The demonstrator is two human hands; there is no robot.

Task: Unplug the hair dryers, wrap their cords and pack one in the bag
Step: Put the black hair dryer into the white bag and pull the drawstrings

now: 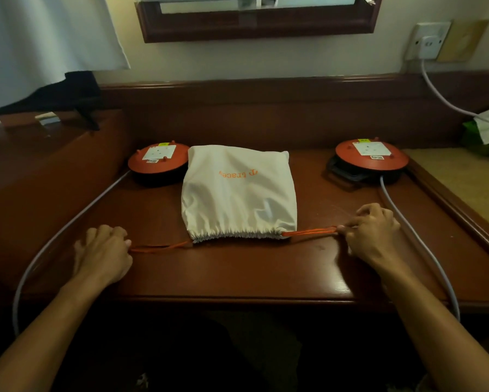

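Note:
A cream drawstring bag [239, 193] with orange lettering lies bulging in the middle of the brown desk [237, 273], its gathered mouth facing me and pulled closed. Orange drawstrings run out from both corners of the mouth. My left hand [101, 256] pinches the left drawstring [161, 247]. My right hand [372, 232] pinches the right drawstring [311, 231]. Both strings are stretched taut sideways. No hair dryer shows; what fills the bag is hidden.
Two orange cable reels with sockets sit behind the bag, one at the left [158, 162], one at the right [372, 158]. Grey cables [418, 236] trail off the desk on both sides. A wall socket [430, 41] holds a plug at the upper right.

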